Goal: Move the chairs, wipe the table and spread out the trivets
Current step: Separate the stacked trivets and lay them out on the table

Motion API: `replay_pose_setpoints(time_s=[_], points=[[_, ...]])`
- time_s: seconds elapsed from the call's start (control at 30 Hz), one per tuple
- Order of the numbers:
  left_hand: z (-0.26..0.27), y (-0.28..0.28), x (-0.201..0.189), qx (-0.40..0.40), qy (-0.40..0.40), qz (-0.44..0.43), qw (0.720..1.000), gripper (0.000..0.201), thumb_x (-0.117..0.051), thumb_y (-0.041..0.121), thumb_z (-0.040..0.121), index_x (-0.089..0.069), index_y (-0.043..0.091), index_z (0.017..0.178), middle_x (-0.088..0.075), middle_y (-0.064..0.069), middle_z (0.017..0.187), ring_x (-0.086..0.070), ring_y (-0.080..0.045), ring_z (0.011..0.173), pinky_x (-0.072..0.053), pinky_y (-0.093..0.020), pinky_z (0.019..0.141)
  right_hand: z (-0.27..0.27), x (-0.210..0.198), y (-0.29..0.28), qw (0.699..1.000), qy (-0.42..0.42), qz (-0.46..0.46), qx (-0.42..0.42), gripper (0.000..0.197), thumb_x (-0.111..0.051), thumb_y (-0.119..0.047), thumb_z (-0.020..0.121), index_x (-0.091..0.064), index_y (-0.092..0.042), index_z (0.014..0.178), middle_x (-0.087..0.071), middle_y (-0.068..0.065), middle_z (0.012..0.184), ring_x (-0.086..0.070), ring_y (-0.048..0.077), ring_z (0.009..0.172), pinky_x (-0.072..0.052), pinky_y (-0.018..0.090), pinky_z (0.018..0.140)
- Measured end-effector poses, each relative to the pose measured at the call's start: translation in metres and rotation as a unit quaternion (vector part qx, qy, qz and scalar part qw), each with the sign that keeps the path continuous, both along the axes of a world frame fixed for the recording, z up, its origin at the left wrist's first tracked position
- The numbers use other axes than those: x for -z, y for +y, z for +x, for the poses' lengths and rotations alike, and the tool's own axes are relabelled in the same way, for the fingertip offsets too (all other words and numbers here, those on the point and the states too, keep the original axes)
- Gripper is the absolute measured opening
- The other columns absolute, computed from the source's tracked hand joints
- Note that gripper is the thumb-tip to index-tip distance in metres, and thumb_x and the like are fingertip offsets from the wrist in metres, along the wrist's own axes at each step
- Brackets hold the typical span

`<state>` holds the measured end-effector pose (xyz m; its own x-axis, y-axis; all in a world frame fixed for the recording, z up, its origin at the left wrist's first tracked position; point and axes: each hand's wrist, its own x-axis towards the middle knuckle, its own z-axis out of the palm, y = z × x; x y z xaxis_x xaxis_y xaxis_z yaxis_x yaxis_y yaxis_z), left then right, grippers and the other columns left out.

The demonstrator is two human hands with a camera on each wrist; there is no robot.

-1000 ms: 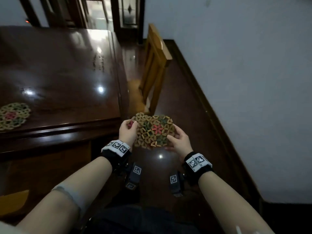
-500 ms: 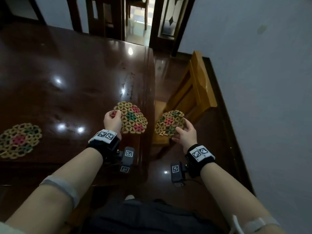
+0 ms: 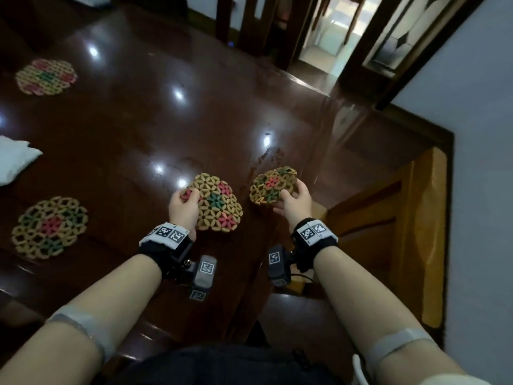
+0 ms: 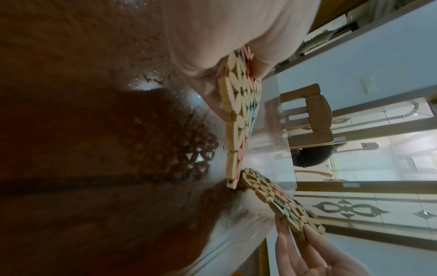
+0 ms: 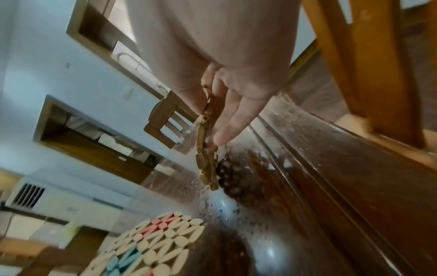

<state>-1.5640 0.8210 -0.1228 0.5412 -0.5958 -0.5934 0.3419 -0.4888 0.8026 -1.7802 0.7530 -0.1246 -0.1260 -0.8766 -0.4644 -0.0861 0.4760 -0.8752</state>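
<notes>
Two round woven wooden trivets are in my hands above the dark glossy table. My left hand grips the left edge of the larger trivet, whose right part rests low over the table near its front right corner. My right hand pinches the smaller trivet by its right edge, thumb on top, and holds it tilted just above the table. In the left wrist view the larger trivet stands edge-on beside the smaller trivet. Two more trivets lie flat on the left of the table.
A white cloth lies at the table's left edge. A light wooden chair stands right of the table against the white wall. Dark chairs and a doorway are beyond the far edge.
Both hands have moved forward over the table. The stacked trivets were split, one in each hand; the right hand's trivet has come from beside the chair to above the table.
</notes>
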Motion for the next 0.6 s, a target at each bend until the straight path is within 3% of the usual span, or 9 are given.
replay_pose_setpoints(time_s=[0.1, 0.23, 0.37, 0.53, 0.6], points=[[-0.002, -0.021, 0.005, -0.007, -0.009, 0.001, 1.000, 0.024, -0.057, 0.029, 0.092, -0.056, 0.019, 0.114, -0.064, -0.008, 0.115, -0.063, -0.025, 0.106, -0.054, -0.047, 0.089, 0.001, 0.015, -0.031, 0.995, 0.058, 0.041, -0.064, 0.048, -0.045, -0.013, 0.097, -0.040, -0.019, 0.144, -0.059, 0.008, 0.127, -0.066, 0.021, 0.100, -0.058, 0.038, 0.082], [-0.007, -0.037, 0.010, -0.005, -0.013, 0.009, 1.000, 0.023, -0.056, 0.030, 0.093, -0.055, 0.020, 0.114, -0.063, -0.007, 0.116, -0.062, -0.024, 0.105, -0.053, -0.046, 0.091, -0.011, 0.020, -0.048, 0.948, 0.259, 0.027, -0.184, 0.050, -0.047, -0.019, 0.094, -0.042, -0.015, 0.144, -0.051, 0.005, 0.141, -0.047, 0.025, 0.129, -0.039, 0.037, 0.108], [-0.009, -0.040, 0.012, 0.011, -0.009, 0.019, 1.000, 0.027, -0.056, 0.037, 0.090, -0.053, 0.024, 0.114, -0.061, -0.005, 0.118, -0.061, -0.025, 0.107, -0.052, -0.050, 0.091, -0.018, 0.021, -0.046, 0.896, 0.367, -0.057, -0.243, 0.052, -0.047, -0.019, 0.094, -0.039, -0.024, 0.145, -0.033, 0.001, 0.152, -0.027, 0.025, 0.139, -0.026, 0.039, 0.114], [-0.009, -0.039, 0.014, 0.006, -0.016, 0.031, 0.999, 0.028, -0.056, 0.039, 0.089, -0.053, 0.026, 0.113, -0.062, -0.004, 0.116, -0.061, -0.024, 0.107, -0.052, -0.050, 0.092, -0.006, 0.038, -0.042, 0.802, 0.407, -0.152, -0.410, 0.049, -0.046, -0.027, 0.098, -0.038, -0.031, 0.146, -0.023, -0.004, 0.159, -0.011, 0.018, 0.148, -0.011, 0.037, 0.120], [-0.009, -0.037, 0.013, 0.002, -0.019, 0.035, 0.999, 0.033, -0.057, 0.042, 0.086, -0.053, 0.025, 0.114, -0.062, -0.004, 0.117, -0.061, -0.025, 0.107, -0.052, -0.050, 0.092, -0.007, 0.043, -0.039, 0.798, 0.414, -0.142, -0.414, 0.050, -0.045, -0.028, 0.098, -0.035, -0.035, 0.147, -0.020, -0.008, 0.159, -0.009, 0.016, 0.148, -0.007, 0.039, 0.120]])
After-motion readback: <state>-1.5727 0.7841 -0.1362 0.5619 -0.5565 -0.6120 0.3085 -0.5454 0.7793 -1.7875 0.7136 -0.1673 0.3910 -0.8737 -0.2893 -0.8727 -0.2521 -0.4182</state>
